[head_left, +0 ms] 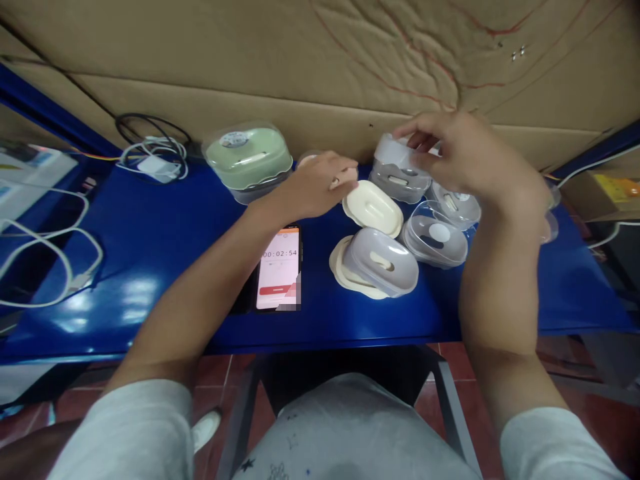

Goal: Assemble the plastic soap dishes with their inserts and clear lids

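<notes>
At the back of the table my left hand (327, 179) is closed over a pale pink plastic box (346, 179), which it mostly hides. My right hand (445, 143) grips a translucent cover (395, 152) with bent fingers, at the top of a stacked grey soap box (400, 183). Between the hands and nearer me lies a cream oval tray (374, 208). In front of it a grey oval shell (383, 263) leans on another cream tray (345, 273). Grey boxes with clear lids (437, 237) sit below my right hand.
A green box with a clear lid (250, 160) stands at the back left. A phone (277, 273) showing a timer lies beneath my left forearm. Coiled cables and a white charger (159, 168) lie farther left on the blue table (165, 227). Cardboard (240, 67) rises behind.
</notes>
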### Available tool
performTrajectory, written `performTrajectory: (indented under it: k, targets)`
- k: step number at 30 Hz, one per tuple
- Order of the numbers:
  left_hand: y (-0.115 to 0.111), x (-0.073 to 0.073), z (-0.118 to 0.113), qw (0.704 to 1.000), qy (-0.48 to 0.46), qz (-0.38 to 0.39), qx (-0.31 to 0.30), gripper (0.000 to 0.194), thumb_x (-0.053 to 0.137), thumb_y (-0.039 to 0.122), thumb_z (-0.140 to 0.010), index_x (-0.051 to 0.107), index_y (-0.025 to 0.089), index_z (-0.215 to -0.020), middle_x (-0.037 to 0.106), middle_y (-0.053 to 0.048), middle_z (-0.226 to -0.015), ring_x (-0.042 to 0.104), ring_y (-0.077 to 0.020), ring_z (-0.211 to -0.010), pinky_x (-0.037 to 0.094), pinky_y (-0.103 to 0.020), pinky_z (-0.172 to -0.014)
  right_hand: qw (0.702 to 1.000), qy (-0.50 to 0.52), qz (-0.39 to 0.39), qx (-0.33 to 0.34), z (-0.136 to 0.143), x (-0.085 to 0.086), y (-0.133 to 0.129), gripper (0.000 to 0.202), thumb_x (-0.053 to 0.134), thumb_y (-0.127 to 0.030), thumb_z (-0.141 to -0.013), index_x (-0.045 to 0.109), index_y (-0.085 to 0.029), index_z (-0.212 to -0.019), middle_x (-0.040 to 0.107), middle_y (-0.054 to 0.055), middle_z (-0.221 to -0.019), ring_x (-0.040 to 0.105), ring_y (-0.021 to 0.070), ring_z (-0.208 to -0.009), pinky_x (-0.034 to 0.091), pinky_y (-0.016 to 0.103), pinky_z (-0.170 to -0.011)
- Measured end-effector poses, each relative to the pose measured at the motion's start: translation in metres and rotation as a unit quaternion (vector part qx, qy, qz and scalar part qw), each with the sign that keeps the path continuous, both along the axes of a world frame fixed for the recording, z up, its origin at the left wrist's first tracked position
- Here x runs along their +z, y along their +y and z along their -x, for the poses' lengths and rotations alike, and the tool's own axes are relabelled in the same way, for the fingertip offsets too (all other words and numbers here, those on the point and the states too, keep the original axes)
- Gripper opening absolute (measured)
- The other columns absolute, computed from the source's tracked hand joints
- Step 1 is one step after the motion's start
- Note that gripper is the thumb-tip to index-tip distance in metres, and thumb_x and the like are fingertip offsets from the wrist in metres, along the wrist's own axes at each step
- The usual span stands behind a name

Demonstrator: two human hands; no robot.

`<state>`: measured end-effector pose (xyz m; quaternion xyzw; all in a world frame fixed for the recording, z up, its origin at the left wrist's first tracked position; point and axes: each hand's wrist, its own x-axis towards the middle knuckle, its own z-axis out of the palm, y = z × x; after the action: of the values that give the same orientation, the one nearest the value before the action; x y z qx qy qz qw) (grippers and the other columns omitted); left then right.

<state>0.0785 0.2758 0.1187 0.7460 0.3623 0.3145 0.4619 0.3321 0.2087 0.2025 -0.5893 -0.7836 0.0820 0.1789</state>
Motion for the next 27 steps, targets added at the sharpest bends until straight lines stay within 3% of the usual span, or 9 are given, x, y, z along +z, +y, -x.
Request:
performTrajectory:
  k: [2, 4, 7, 10, 13, 16, 22, 27]
  targets:
    - [0.007, -0.002, 0.010, 0.993, 0.071, -0.094, -0.027, 0.030, 0.076, 0.020, -0.084, 0.075, 0.025, -0.114, 0.065, -0.008, -0.142, 0.043, -0.0393, -0.150, 0.014, -0.056, -0.135, 0.999, -0.031, 0.022, -0.019, 0.000, -0.010, 0.007, 0.047, 0.058, -0.006, -0.087, 0.075, -0.020, -0.129, 0.078, 0.012, -0.119, 0.071, 0.0290, -0.105, 0.056, 0.045, -0.100]
    - [0.015, -0.009, 0.018, 0.983, 0.114, -0.136, -0.037, 0.041, 0.074, 0.017, -0.082, 0.072, 0.026, -0.122, 0.061, -0.006, -0.150, 0.035, -0.0399, -0.155, 0.007, -0.060, -0.136, 0.997, -0.048, 0.050, -0.030, 0.000, -0.022, 0.015, 0.051, 0.058, -0.002, -0.082, 0.076, -0.021, -0.126, 0.079, 0.011, -0.116, 0.072, 0.0299, -0.103, 0.058, 0.045, -0.096]
    - [0.024, -0.021, 0.024, 0.989, 0.098, -0.104, -0.027, 0.048, 0.081, 0.013, -0.075, 0.070, 0.025, -0.120, 0.064, -0.003, -0.145, 0.032, -0.0394, -0.157, 0.001, -0.061, -0.137, 0.994, -0.071, 0.073, -0.037, 0.000, -0.035, 0.023, 0.053, 0.061, -0.002, -0.075, 0.077, -0.025, -0.121, 0.079, 0.008, -0.109, 0.073, 0.0322, -0.098, 0.059, 0.047, -0.090]
    - [0.030, -0.024, 0.024, 0.995, 0.069, -0.073, -0.008, 0.045, 0.087, 0.015, -0.075, 0.071, 0.026, -0.115, 0.067, -0.002, -0.138, 0.035, -0.0381, -0.156, 0.004, -0.057, -0.138, 0.995, -0.074, 0.069, -0.019, 0.007, -0.040, 0.026, 0.047, 0.066, -0.011, -0.080, 0.076, -0.025, -0.124, 0.079, 0.010, -0.113, 0.073, 0.0350, -0.103, 0.059, 0.051, -0.094]
    - [0.030, -0.014, 0.024, 0.992, 0.108, -0.058, 0.006, 0.043, 0.092, 0.023, -0.075, 0.073, 0.027, -0.113, 0.071, -0.003, -0.131, 0.037, -0.0402, -0.151, 0.011, -0.057, -0.135, 0.996, -0.061, 0.060, 0.018, 0.019, -0.042, 0.027, 0.043, 0.066, -0.022, -0.089, 0.072, -0.024, -0.132, 0.076, 0.011, -0.126, 0.071, 0.0351, -0.117, 0.056, 0.051, -0.105]
    - [0.026, -0.003, 0.024, 0.983, 0.166, -0.076, 0.001, 0.036, 0.087, 0.033, -0.084, 0.073, 0.027, -0.116, 0.072, -0.005, -0.124, 0.047, -0.0398, -0.141, 0.020, -0.059, -0.131, 0.996, -0.055, 0.048, 0.054, 0.031, -0.047, 0.029, 0.038, 0.066, -0.025, -0.093, 0.072, -0.024, -0.131, 0.074, 0.012, -0.132, 0.068, 0.0355, -0.126, 0.052, 0.051, -0.113]
    - [0.018, 0.001, 0.018, 0.978, 0.142, -0.146, 0.042, 0.021, 0.073, 0.035, -0.087, 0.074, 0.036, -0.108, 0.068, -0.006, -0.125, 0.051, -0.0372, -0.136, 0.034, -0.054, -0.125, 0.994, -0.053, 0.055, 0.074, 0.046, -0.063, 0.035, 0.024, 0.064, -0.016, -0.093, 0.078, -0.023, -0.112, 0.080, 0.009, -0.116, 0.074, 0.0311, -0.109, 0.055, 0.045, -0.100]
    - [0.010, 0.024, 0.022, 0.943, 0.229, -0.229, 0.074, 0.022, 0.056, 0.033, -0.098, 0.075, 0.031, -0.110, 0.069, -0.007, -0.123, 0.059, -0.0324, -0.121, 0.043, -0.052, -0.117, 0.986, -0.059, 0.092, 0.123, 0.063, -0.085, 0.038, 0.044, 0.072, -0.021, -0.094, 0.071, -0.026, -0.138, 0.075, 0.009, -0.141, 0.069, 0.0317, -0.131, 0.048, 0.044, -0.112]
